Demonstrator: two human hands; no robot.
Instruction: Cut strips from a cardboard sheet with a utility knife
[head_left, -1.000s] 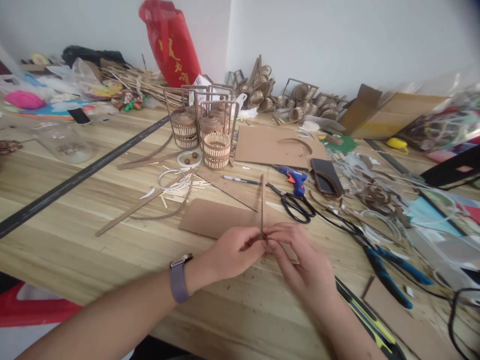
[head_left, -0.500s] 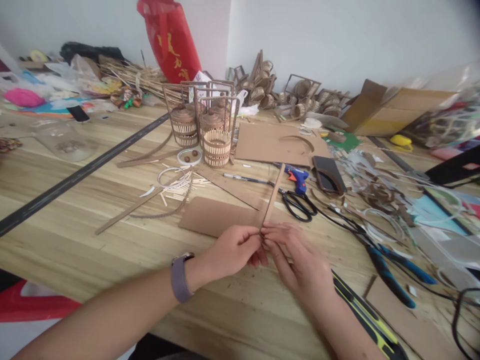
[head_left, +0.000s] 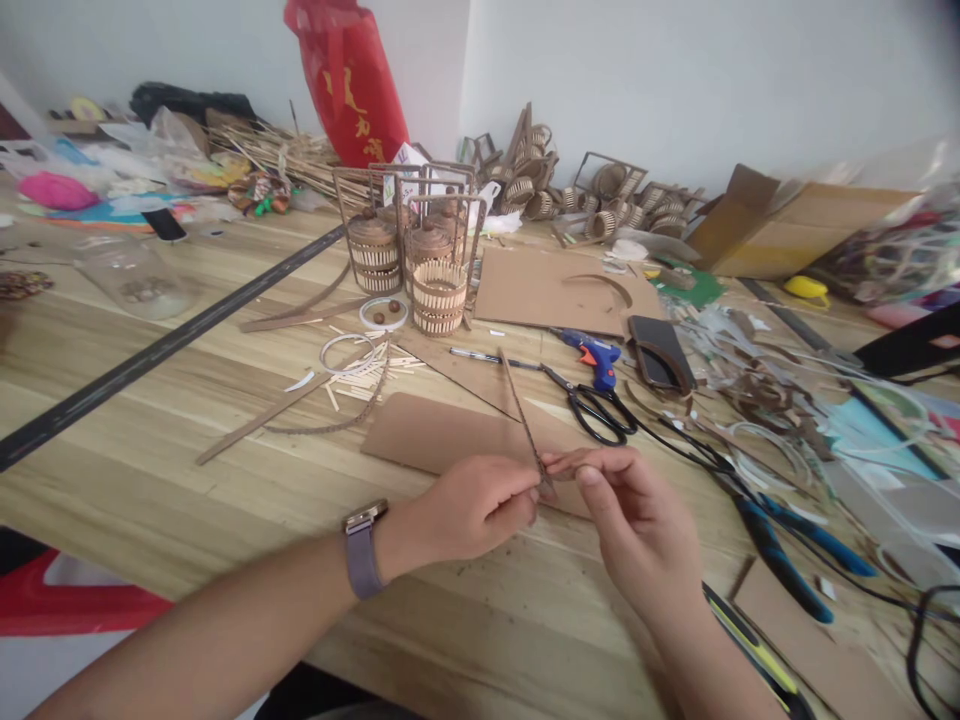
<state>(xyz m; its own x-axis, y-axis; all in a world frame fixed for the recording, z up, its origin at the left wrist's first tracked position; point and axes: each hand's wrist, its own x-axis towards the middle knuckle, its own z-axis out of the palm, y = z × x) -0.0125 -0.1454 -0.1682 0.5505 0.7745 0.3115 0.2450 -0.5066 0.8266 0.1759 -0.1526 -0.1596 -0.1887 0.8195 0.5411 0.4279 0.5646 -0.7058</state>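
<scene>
A thin brown cardboard strip [head_left: 519, 402] points away from me, seen nearly edge-on, its near end between my hands. My left hand [head_left: 472, 505], with a watch on its wrist, pinches that near end. Fingers and thumb of my right hand [head_left: 637, 510] close on the same end from the right; the fingertips partly hide it. Beneath the strip lies a flat cardboard piece [head_left: 427, 432]. Black-handled scissors [head_left: 600, 412] and a blue glue gun [head_left: 594, 358] rest just beyond my right hand.
Small stick-walled baskets [head_left: 439, 297] in brown frames stand beyond the hands. Loose sticks [head_left: 360, 375] lie left of centre. Blue-handled pliers [head_left: 787, 560], a yellow-black cutter [head_left: 754, 645] and scraps are at right. A clear jar [head_left: 139, 280] and red bag [head_left: 349, 85] are farther left.
The strip has turned edge-on and its far end has swung left. My right hand has shifted slightly right and rolled, showing more of its palm side. The camera view has moved slightly.
</scene>
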